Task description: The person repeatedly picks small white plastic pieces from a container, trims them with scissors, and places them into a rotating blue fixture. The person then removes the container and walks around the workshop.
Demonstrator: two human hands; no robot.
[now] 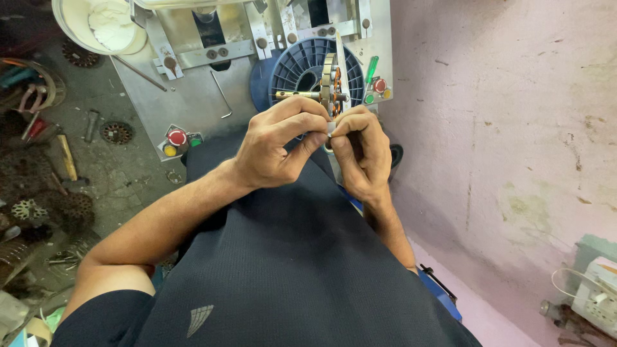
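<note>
Both hands met just below the stator [330,83], which sat on a shaft in front of the blue spool [302,67]. The left hand [273,144] and the right hand [361,151] pinched together a small pale piece [330,128], their fingers clenched around it. Left of the spool, a red button [177,137] stood on the grey machine plate [193,103].

We count two hands: left hand [273,144], right hand [360,151] | one blue spool [302,67] | one stator [331,80] on one shaft [295,95] | two red buttons [177,137] [380,85] | one white bucket [103,26] | one wall socket [598,295]
</note>
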